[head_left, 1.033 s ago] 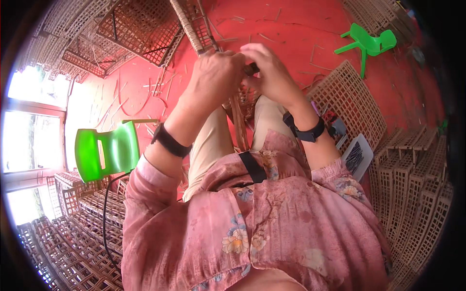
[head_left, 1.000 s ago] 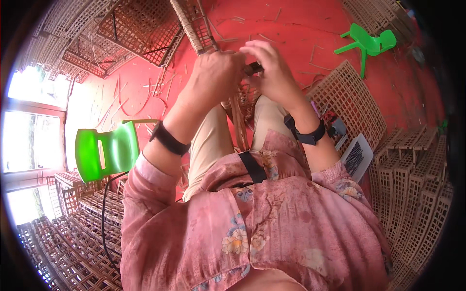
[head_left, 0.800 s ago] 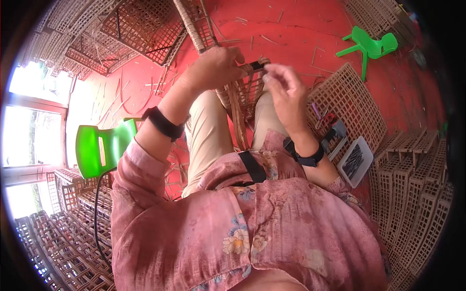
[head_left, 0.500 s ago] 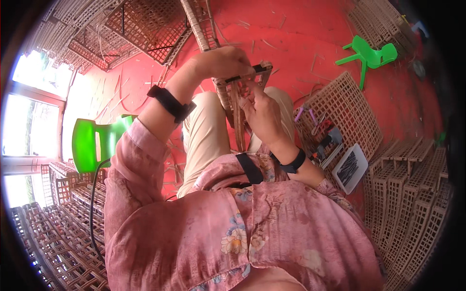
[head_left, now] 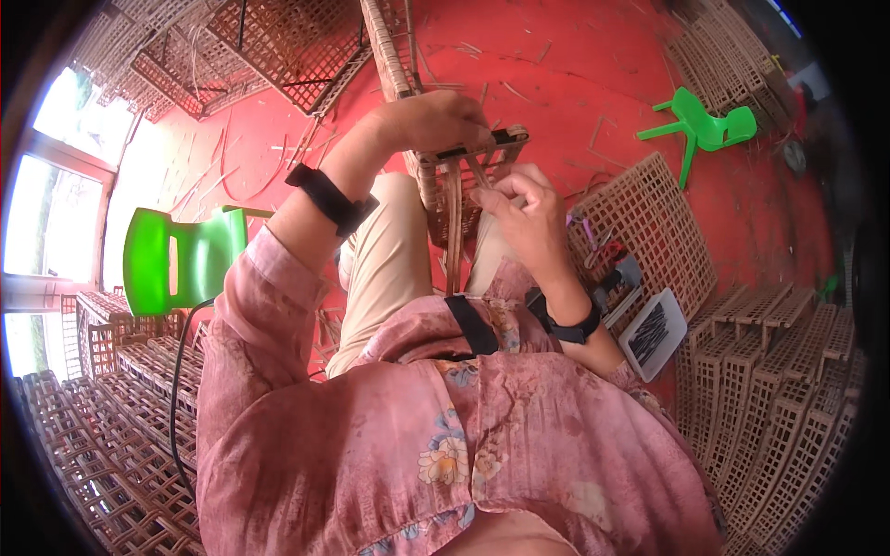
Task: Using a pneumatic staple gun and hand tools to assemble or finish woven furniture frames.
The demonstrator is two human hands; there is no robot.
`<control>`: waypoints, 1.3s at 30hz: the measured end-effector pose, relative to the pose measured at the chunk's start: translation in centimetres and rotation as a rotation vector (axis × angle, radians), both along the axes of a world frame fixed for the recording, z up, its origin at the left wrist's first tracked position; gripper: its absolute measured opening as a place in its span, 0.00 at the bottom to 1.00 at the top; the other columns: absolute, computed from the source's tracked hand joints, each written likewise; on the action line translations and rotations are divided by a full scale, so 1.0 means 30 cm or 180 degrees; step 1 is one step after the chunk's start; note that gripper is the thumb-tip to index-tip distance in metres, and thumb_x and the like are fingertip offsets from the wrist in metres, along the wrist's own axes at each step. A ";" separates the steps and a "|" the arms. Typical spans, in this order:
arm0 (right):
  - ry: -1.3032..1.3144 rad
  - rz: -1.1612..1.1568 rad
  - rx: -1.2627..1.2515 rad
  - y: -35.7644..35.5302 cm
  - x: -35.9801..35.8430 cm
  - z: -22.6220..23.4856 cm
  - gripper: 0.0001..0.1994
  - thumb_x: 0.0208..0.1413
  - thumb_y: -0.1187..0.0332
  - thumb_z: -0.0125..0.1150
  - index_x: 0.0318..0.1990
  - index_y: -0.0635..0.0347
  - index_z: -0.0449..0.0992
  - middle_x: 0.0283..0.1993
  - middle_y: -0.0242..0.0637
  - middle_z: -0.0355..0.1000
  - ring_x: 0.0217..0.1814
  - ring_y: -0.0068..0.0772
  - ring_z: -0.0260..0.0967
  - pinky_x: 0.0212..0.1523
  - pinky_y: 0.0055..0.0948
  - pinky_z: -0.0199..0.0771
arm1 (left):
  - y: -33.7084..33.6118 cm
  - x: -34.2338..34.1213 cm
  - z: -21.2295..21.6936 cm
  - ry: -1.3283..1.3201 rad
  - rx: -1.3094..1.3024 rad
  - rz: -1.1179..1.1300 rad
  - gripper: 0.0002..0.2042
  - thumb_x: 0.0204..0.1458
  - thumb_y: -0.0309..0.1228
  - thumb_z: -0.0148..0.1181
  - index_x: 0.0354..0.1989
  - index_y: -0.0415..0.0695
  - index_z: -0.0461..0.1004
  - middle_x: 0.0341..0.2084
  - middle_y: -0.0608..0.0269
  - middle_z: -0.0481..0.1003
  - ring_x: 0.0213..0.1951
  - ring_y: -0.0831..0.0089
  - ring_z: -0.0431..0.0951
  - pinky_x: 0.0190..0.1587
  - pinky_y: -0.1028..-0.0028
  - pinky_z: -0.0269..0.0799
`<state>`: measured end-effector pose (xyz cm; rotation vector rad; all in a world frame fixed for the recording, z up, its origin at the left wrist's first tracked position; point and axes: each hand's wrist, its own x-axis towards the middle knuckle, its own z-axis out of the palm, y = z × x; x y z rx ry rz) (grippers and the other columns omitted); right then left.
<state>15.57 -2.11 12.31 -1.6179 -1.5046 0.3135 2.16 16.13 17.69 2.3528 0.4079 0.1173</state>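
I have both hands at a woven frame [head_left: 428, 187] that stands between the knees, just ahead of the beige trousers [head_left: 385, 278]. The left hand [head_left: 440, 122] lies palm down across its top, fingers bent over a dark bar [head_left: 507, 138]; their undersides are hidden from me, so I can't tell how hard they clench. The right hand [head_left: 533, 213] is to the right of and below that bar, thumb and forefinger pinching the end of a thin flat strip [head_left: 476, 171] that slants up to it. A longer brown band [head_left: 453, 232] hangs from the bar toward the lap.

Off to my right, a lattice panel [head_left: 663, 218] carries red-handled tools [head_left: 607, 252], and a white tray [head_left: 669, 341] of dark slender pieces is tilted near its lower edge. One green chair [head_left: 199, 255] stands at my left, another [head_left: 709, 130] at upper right, both on the red floor [head_left: 575, 83] scattered with cane offcuts. Stacked woven panels [head_left: 102, 454] fill the lower left.
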 end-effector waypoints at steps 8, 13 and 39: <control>0.2302 0.0694 -0.0450 -0.061 0.036 0.072 0.13 0.55 0.71 0.66 0.47 0.65 0.77 0.37 0.34 0.76 0.32 0.17 0.69 0.30 0.21 0.67 | -0.008 0.010 0.007 0.0290 -0.0360 0.0395 0.15 0.59 0.37 0.56 0.46 0.39 0.77 0.33 0.62 0.79 0.38 0.75 0.77 0.43 0.72 0.73; 0.4034 0.1557 -0.0635 -0.035 0.059 0.072 0.17 0.53 0.75 0.64 0.52 0.65 0.74 0.45 0.36 0.76 0.43 0.22 0.73 0.40 0.20 0.70 | 0.004 0.018 -0.007 0.0214 -0.0403 0.0255 0.14 0.59 0.36 0.56 0.45 0.38 0.77 0.32 0.63 0.78 0.37 0.76 0.77 0.41 0.73 0.73; 0.2629 0.0247 -0.0457 0.083 -0.027 -0.165 0.08 0.59 0.69 0.63 0.41 0.65 0.80 0.29 0.30 0.74 0.28 0.17 0.67 0.31 0.19 0.69 | -0.002 0.013 -0.005 0.0124 -0.0305 0.0194 0.15 0.60 0.36 0.55 0.44 0.36 0.76 0.31 0.65 0.75 0.35 0.78 0.75 0.39 0.74 0.72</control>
